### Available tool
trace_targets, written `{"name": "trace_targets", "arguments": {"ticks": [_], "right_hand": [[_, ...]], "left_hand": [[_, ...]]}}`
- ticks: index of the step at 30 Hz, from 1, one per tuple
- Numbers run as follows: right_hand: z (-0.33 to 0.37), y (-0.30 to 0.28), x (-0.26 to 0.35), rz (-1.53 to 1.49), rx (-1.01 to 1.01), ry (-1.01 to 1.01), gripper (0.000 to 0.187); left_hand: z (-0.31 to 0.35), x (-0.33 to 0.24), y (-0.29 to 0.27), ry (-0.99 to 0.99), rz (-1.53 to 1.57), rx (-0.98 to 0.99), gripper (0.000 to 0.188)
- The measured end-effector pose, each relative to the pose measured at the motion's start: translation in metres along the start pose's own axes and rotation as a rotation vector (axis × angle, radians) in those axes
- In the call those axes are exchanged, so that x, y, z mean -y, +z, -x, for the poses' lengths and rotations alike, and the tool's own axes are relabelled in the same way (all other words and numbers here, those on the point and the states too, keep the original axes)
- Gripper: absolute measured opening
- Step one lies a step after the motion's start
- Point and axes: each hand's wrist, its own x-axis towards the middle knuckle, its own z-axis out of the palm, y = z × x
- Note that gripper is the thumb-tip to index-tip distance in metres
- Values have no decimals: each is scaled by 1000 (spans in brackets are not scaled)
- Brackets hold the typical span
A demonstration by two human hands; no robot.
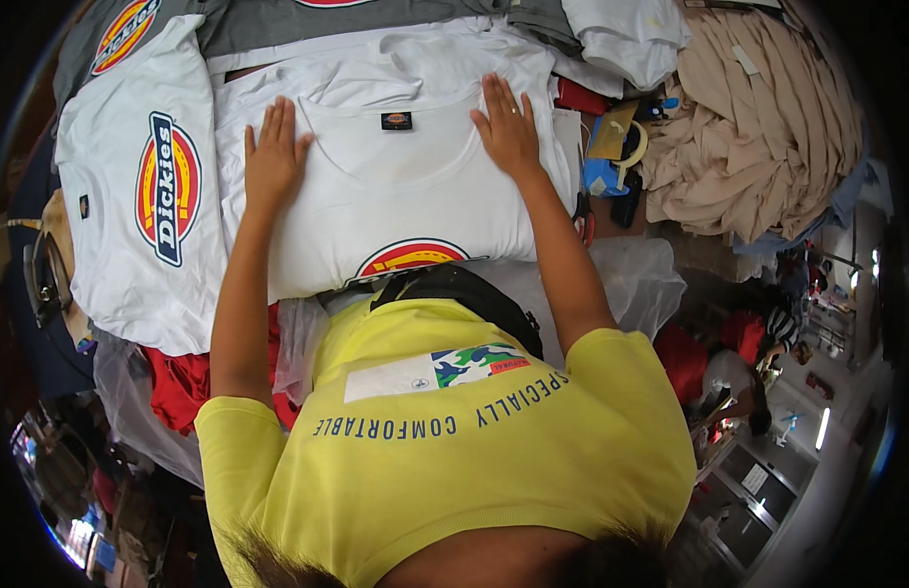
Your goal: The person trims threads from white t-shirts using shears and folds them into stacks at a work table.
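A white T-shirt (395, 196) lies spread in front of me, its wide neckline toward the far side and a black label inside the collar. Part of a red and yellow print shows at its near edge, by my waist. My left hand (276, 157) rests flat on the shirt's left shoulder, fingers stretched away from me. On the right shoulder, beside the neckline, my right hand (508, 129) lies flat with its fingers a little apart and a ring on one. Neither hand grips the cloth.
Another printed white T-shirt (111, 235) lies at the left, with grey shirts (258, 29) behind. A heap of beige cloth (748, 127) fills the far right. Between stand a tape roll (633, 147) and red-handled scissors (586, 223). An iron (45, 274) sits at the left edge. People work at the lower right.
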Motion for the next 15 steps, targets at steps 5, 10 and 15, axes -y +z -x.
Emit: {"name": "trace_targets", "arguments": {"ticks": [5, 10, 15], "right_hand": [[-27, 10, -32, -337, -36, 15, 43], [-25, 12, -30, -374, -83, 56, 30], [-32, 10, -34, -336, -121, 39, 29]], "left_hand": [[-40, 20, -13, 87, 213, -135, 30], [-51, 14, -37, -83, 158, 51, 24], [-53, 35, -24, -88, 113, 90, 34]]}}
